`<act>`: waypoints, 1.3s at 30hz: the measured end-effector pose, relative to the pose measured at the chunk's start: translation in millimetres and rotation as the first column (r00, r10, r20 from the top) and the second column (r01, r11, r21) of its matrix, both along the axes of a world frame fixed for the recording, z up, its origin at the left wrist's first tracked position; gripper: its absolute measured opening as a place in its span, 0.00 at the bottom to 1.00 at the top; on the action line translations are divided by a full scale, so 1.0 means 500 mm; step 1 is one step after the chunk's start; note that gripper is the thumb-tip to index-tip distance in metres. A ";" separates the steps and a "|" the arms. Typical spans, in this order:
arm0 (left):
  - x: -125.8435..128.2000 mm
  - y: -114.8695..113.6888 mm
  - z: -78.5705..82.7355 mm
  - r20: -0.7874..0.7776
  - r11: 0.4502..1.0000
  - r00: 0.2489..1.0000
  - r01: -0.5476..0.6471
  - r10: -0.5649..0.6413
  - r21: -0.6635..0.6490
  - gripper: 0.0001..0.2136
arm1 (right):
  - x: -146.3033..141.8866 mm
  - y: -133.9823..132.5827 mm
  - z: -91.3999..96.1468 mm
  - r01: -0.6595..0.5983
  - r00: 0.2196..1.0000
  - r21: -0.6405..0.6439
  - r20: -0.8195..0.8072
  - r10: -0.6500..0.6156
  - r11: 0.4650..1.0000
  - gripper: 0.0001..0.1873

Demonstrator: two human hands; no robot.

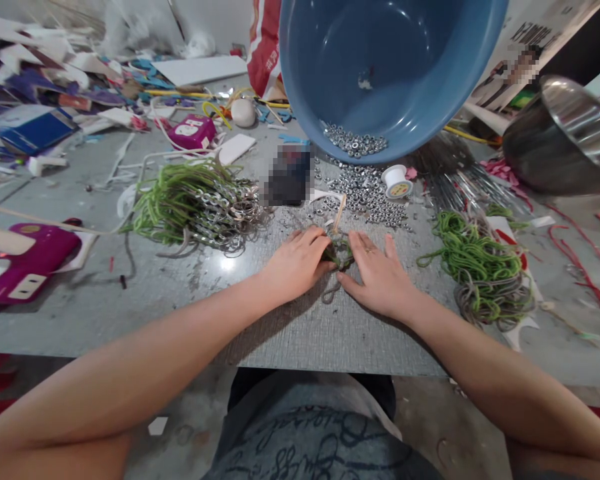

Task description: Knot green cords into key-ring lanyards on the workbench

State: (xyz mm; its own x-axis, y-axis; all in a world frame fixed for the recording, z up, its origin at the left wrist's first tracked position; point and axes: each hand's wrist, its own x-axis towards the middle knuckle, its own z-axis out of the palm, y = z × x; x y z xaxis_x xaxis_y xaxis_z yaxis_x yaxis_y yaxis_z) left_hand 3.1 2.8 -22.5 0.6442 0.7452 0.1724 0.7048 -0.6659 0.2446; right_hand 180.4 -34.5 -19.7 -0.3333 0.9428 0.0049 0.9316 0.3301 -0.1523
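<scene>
A small green and grey cord [339,252] lies on the table between my hands, a grey loop trailing toward me. My left hand [300,263] is closed with thumb and fingers pinched on the cord's left side. On the other side my right hand [380,275] rests low, its fingers spread and its thumb and forefinger beside the cord. A thin pale stick [339,212] stands up just beyond the cord. Past my hands, loose metal nuts [373,197] are strewn on the tabletop. Part of the cord is hidden under my fingers.
A big blue basin [405,80] leans over the nuts. Left lies a bundle of green cords with metal nuts [195,203]; right, a pile of green and grey cords [480,260]. Around them are a white spool [397,181], purple power strips [30,260] and a steel bowl [540,143].
</scene>
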 end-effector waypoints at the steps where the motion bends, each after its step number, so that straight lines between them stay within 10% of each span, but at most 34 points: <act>1: -0.003 0.001 0.000 -0.009 1.000 1.000 0.007 -0.008 -0.028 0.16 | 0.001 0.001 0.002 0.001 1.000 -0.024 0.004 -0.001 1.000 0.38; 11: -0.012 -0.005 0.026 -0.257 0.962 0.966 -0.039 -0.033 -0.271 0.42 | 0.014 0.013 0.023 0.038 0.982 -0.220 0.187 0.004 0.975 0.44; 29: -0.051 0.001 0.072 -0.600 0.950 0.785 -0.285 0.153 -0.130 0.52 | 0.099 0.045 0.033 0.268 0.904 -0.188 0.389 -0.179 0.945 0.49; 39: -0.012 -0.007 0.046 -0.107 0.995 0.991 -0.086 0.081 -0.048 0.27 | 0.039 0.023 0.030 -0.004 0.999 0.055 -0.041 0.006 0.998 0.29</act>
